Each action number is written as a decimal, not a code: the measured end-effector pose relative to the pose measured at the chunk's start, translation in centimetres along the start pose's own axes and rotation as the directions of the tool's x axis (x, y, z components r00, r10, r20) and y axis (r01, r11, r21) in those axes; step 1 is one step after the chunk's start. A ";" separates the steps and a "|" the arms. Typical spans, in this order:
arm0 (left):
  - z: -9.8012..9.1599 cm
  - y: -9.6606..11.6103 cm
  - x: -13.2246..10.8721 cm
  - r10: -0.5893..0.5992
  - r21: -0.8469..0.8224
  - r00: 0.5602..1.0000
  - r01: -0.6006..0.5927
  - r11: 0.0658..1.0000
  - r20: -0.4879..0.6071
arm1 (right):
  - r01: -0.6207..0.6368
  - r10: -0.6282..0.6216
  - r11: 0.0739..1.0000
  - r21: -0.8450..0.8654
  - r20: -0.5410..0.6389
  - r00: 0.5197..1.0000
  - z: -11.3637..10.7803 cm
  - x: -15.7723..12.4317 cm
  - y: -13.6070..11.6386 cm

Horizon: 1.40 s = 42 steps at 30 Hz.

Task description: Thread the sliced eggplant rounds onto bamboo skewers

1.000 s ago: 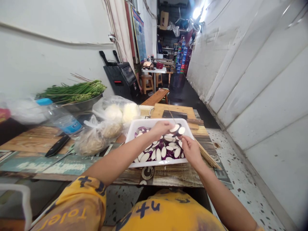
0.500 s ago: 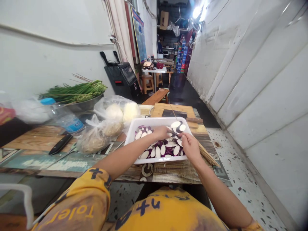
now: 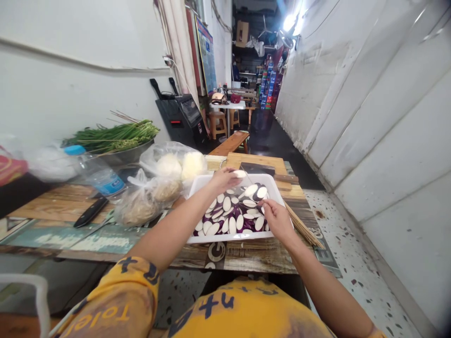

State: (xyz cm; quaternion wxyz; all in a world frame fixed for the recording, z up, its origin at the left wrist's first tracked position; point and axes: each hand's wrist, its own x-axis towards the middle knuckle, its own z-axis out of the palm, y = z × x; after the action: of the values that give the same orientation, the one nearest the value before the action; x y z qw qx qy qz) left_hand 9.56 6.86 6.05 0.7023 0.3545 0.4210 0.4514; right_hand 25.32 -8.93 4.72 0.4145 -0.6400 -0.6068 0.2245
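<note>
A white tray [image 3: 197, 188] on the wooden table holds several eggplant slices [image 3: 229, 220], white with purple skin. My left hand [image 3: 221, 178] is over the tray's far side, its fingers pinched on one eggplant slice [image 3: 240, 173]. My right hand [image 3: 276, 216] is at the tray's right edge, closed on a thin bamboo skewer [image 3: 248, 174] that carries a few threaded slices [image 3: 256, 191]. The skewer points away from me, toward the left hand's slice.
Loose bamboo skewers [image 3: 303, 227] lie right of the tray. A cutting board with a cleaver [image 3: 257, 168] sits behind it. Plastic bags of food [image 3: 158, 183], a water bottle [image 3: 95, 173], a black-handled knife [image 3: 89, 212] and a bowl of greens [image 3: 112, 136] are left.
My left hand dipped into the tray, picked up one slice, and rose toward the skewer's tip. My right hand stayed put with the skewer.
</note>
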 end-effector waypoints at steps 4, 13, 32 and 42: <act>-0.4 1.0 0.2 -0.028 -0.135 0.994 0.013 0.991 -0.109 | 0.029 -0.028 0.999 -0.014 0.049 0.998 0.1 0.0 0.0; -1.0 2.4 0.3 -0.091 -0.262 0.970 0.029 0.965 -0.225 | 0.073 -0.067 0.996 -0.045 0.126 0.990 0.0 -0.2 0.0; -1.5 2.5 0.5 -0.076 -0.330 0.983 0.016 0.944 -0.167 | 0.069 -0.067 0.998 -0.014 0.111 0.992 0.1 -0.1 0.3; -1.3 2.6 0.3 -0.077 -0.347 0.984 0.016 0.938 -0.162 | 0.053 -0.050 0.998 -0.023 0.116 0.992 0.1 -0.1 0.2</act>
State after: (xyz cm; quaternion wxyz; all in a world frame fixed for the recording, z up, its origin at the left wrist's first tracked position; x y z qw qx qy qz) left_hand 7.62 8.20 7.73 0.7248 0.1756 0.4034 0.5302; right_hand 25.35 -8.94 4.46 0.3761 -0.6155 -0.6489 0.2424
